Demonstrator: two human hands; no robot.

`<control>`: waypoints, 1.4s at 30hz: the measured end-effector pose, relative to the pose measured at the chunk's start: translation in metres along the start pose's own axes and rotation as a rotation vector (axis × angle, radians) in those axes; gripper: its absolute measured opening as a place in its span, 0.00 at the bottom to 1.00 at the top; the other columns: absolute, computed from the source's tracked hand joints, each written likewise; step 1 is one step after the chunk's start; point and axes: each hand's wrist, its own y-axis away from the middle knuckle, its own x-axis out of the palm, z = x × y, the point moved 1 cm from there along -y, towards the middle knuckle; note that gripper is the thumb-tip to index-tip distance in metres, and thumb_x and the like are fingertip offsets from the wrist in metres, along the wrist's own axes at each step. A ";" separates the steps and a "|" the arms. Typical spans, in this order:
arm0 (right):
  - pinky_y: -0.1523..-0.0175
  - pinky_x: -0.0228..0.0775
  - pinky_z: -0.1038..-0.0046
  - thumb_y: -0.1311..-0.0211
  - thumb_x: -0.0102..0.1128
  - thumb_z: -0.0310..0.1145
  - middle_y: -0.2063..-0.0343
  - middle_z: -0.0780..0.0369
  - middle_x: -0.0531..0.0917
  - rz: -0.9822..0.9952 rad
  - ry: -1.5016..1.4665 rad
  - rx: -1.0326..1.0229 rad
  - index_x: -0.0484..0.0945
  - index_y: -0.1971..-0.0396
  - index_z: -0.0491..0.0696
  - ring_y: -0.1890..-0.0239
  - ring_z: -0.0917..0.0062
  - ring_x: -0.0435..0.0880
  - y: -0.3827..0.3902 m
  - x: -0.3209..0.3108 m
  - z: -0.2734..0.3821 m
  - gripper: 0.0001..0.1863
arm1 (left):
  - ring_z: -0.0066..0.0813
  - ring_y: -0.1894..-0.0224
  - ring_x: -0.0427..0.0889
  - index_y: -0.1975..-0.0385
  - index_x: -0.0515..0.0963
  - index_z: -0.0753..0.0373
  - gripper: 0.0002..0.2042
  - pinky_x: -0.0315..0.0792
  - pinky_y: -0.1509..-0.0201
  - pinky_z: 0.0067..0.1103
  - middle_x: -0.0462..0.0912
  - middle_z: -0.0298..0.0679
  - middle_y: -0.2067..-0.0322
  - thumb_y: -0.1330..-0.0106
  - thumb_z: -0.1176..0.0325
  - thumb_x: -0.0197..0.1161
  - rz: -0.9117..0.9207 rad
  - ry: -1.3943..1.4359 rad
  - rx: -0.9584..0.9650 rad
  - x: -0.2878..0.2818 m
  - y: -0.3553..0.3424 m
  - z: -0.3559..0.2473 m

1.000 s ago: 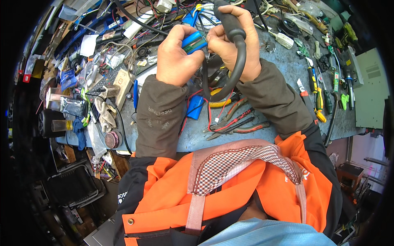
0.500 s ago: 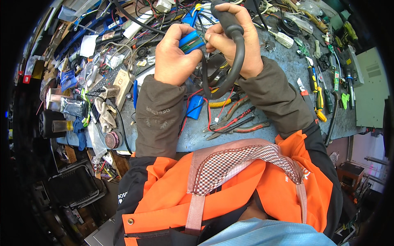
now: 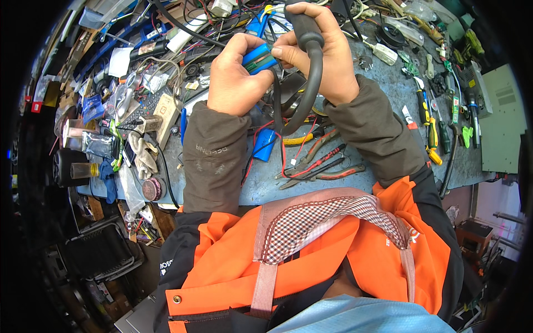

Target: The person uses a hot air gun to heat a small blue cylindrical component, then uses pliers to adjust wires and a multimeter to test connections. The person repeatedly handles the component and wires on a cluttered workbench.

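At the upper centre, a blue pack point(image 3: 259, 57) is pinched by the left hand point(image 3: 236, 77), and a black handle point(image 3: 306, 26), shifted slightly leftward, top cropped, is gripped by the right hand point(image 3: 334, 64).

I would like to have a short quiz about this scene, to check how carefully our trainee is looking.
1. Which colour mainly is the pack in the left hand? a) red b) yellow c) blue
2. True or false: the right hand is empty.
3. Fill in: red-handled pliers lie on the ____.

Key: 1. c; 2. False, it holds a black handle; 3. workbench.
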 end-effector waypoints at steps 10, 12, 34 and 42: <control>0.61 0.80 0.76 0.45 0.72 0.18 0.69 0.67 0.83 -0.030 0.461 -0.170 0.75 0.39 0.55 0.67 0.84 0.85 0.004 0.004 0.011 0.33 | 0.37 0.66 0.87 0.59 0.81 0.67 0.15 0.81 0.60 0.29 0.86 0.47 0.67 0.49 0.78 0.68 0.057 -0.157 0.057 -0.003 0.002 -0.015; 0.62 0.80 0.76 0.45 0.72 0.18 0.70 0.66 0.83 -0.029 0.503 -0.221 0.75 0.39 0.56 0.69 0.82 0.86 0.005 0.004 0.010 0.33 | 0.43 0.67 0.87 0.59 0.81 0.67 0.15 0.80 0.60 0.31 0.86 0.48 0.68 0.50 0.77 0.67 0.066 -0.198 0.095 -0.004 0.002 -0.016; 0.57 0.82 0.77 0.33 0.71 0.19 0.61 0.60 0.88 -0.058 0.139 -0.085 0.65 0.33 0.50 0.61 0.82 0.87 0.007 0.007 -0.002 0.32 | 0.30 0.68 0.85 0.60 0.81 0.66 0.14 0.80 0.60 0.26 0.85 0.42 0.69 0.50 0.78 0.66 -0.011 -0.025 0.070 -0.009 -0.001 -0.007; 0.57 0.80 0.79 0.36 0.74 0.19 0.63 0.64 0.88 -0.010 0.199 -0.101 0.69 0.34 0.50 0.60 0.83 0.87 0.006 0.009 0.005 0.33 | 0.31 0.67 0.86 0.61 0.80 0.65 0.14 0.81 0.58 0.26 0.85 0.43 0.69 0.49 0.80 0.66 -0.006 -0.059 0.088 -0.007 0.000 -0.008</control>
